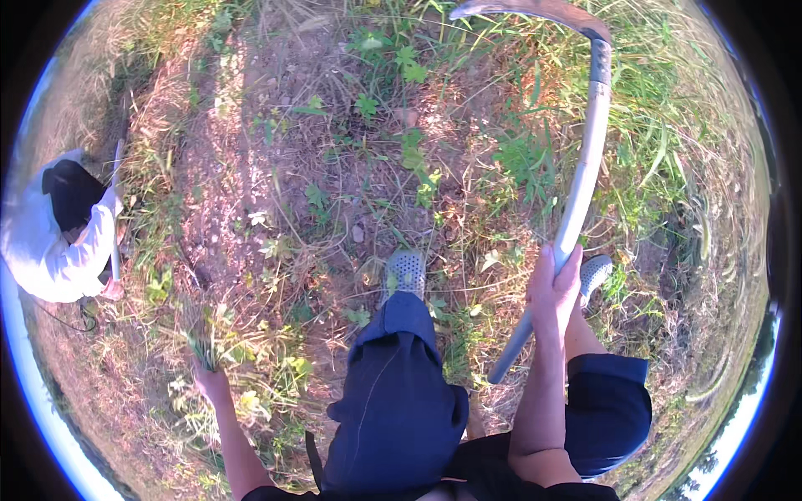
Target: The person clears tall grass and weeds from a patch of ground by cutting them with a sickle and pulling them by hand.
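My right hand (554,285) grips the pale, slightly curved handle of a long-handled sickle (586,160). The handle's lower end slants back past my forearm. At the top of the view its dark, rusty blade (545,9) hooks to the left over green grass. Out to the left, my left hand (212,381) is closed around a bunch of grass stems (207,351). Leafy weeds (250,344) surround that bunch, and I cannot tell which of them are loose and which are rooted.
One perforated clog (407,269) stands ahead of my bent knee; the other clog (595,275) is at the right. At far left a person in a white shirt (56,250) bends over, holding a pole-like handle (116,250). Taller grass (658,144) grows on the right.
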{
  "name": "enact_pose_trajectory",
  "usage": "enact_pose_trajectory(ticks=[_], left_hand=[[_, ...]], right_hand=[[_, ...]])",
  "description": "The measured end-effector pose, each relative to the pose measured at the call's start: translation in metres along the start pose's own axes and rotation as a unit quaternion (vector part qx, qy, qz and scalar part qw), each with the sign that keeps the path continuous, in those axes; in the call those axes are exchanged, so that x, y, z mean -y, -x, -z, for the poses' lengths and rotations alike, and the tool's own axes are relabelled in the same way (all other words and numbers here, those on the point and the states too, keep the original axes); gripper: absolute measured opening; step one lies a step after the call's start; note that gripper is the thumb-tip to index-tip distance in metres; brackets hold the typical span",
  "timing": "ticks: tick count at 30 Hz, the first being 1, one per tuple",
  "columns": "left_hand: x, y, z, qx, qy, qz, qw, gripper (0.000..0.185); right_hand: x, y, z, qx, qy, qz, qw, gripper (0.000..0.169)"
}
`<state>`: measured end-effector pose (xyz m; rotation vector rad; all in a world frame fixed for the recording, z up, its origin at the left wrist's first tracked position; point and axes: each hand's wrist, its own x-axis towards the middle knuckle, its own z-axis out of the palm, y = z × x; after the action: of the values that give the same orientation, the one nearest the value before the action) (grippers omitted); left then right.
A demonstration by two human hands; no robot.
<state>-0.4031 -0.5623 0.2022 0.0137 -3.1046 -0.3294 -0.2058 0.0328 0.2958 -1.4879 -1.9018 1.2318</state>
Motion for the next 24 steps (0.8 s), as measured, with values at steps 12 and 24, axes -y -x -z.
enact_pose_trajectory(ticks=[12, 24], left_hand=[[-0.175, -0.239, -0.134, -0.186, 0.036, -0.107, 0.976, 0.055], [-0.170, -0.163, -0.176, -0.058, 0.196, 0.050, 0.978, 0.038]], right_hand=[[-0.074, 0.019, 0.038, -0.013, -0.010, 0.041, 0.999, 0.042], [0.102, -0.047, -0.188, 0.217, 0.076, 0.346, 0.909, 0.029]])
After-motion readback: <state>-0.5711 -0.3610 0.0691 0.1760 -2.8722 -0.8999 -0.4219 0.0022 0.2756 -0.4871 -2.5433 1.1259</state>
